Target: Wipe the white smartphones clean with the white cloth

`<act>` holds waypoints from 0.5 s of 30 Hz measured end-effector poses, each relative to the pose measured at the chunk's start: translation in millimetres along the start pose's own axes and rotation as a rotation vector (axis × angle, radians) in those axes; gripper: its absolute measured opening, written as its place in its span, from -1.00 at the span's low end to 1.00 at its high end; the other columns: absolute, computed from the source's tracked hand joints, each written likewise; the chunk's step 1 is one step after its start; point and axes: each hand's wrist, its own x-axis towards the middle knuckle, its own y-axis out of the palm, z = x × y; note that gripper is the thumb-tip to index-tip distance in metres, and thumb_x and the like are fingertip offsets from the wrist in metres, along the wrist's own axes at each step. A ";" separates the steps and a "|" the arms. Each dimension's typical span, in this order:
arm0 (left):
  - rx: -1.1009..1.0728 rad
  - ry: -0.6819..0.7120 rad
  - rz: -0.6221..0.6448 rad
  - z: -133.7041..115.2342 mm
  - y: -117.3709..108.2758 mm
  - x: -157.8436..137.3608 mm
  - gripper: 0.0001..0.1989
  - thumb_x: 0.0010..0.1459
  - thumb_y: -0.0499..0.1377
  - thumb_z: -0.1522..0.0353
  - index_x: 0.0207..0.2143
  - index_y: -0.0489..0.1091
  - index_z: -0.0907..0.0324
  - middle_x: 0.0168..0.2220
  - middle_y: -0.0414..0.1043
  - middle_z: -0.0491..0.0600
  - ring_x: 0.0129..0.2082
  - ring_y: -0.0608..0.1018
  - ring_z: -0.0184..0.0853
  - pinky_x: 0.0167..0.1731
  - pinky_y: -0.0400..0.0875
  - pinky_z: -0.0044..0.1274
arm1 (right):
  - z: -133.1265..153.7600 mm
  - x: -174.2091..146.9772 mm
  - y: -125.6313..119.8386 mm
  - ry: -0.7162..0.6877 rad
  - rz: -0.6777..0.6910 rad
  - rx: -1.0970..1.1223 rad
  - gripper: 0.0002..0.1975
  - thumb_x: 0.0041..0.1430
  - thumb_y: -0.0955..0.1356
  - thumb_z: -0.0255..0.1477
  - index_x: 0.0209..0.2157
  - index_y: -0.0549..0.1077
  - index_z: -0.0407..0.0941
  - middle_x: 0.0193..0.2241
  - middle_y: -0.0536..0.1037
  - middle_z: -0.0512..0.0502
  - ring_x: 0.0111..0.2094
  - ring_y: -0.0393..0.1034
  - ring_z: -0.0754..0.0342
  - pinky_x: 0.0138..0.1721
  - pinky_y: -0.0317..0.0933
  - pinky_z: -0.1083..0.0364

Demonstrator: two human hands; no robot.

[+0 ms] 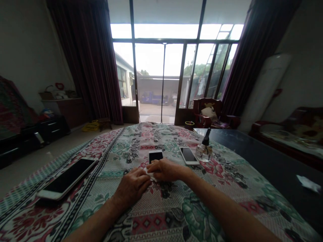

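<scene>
My left hand [132,185] and my right hand [165,170] meet over the middle of the flowered tablecloth [174,198]. Between them shows a crumpled white tissue [151,176], with the fingers of both hands closed on it. Just beyond lies a small white phone [155,156] with a dark screen, its near end hidden by my right fingers. To the right of that hand, another white phone [189,156] lies face up beside a glass bottle [204,153] with a black spray top.
A large white tablet [68,177] lies on the left of the cloth. Along the right runs a dark tabletop [234,144] with a crumpled white paper [308,183] on it. A wooden armchair [202,112] stands past the far edge, near the glass doors [163,84].
</scene>
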 end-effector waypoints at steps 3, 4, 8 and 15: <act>-0.016 0.005 0.003 0.5 0.7 -0.1 -0.79 0.28 0.07 0.32 -0.30 0.50 0.11 -0.32 0.48 -0.04 -0.28 0.48 -0.33 -0.23 0.41 -0.47 | 1.7 -1.4 -1.6 0.028 0.010 0.025 -0.82 0.08 0.30 -0.58 -0.38 0.48 -0.02 -0.32 0.55 0.05 -0.25 0.37 0.12 -0.20 0.19 0.15; -0.019 0.003 0.009 0.8 1.0 0.0 -0.79 0.28 0.07 0.32 -0.31 0.50 0.12 -0.32 0.48 -0.05 -0.28 0.48 -0.32 -0.23 0.41 -0.46 | 1.2 -1.5 -1.5 0.029 0.009 0.025 -0.82 0.08 0.30 -0.57 -0.38 0.48 -0.01 -0.32 0.55 0.05 -0.24 0.37 0.12 -0.19 0.19 0.14; -0.029 0.010 0.020 1.9 2.2 0.6 -0.80 0.27 0.08 0.35 -0.33 0.49 0.14 -0.34 0.48 -0.05 -0.28 0.47 -0.30 -0.23 0.40 -0.45 | -6.6 -0.7 1.1 0.030 -0.045 -0.017 -0.82 0.15 0.27 -0.54 -0.37 0.48 -0.02 -0.32 0.56 0.05 -0.22 0.37 0.12 -0.15 0.19 0.14; -0.114 -0.055 0.032 1.6 1.6 2.1 -0.82 0.26 0.10 0.35 -0.33 0.50 0.15 -0.36 0.48 -0.05 -0.31 0.48 -0.32 -0.26 0.39 -0.46 | -36.3 -3.6 10.8 0.233 -0.278 -0.093 -0.76 0.20 0.24 -0.54 -0.23 0.50 -0.02 -0.19 0.56 -0.03 -0.08 0.37 0.02 0.01 0.17 0.03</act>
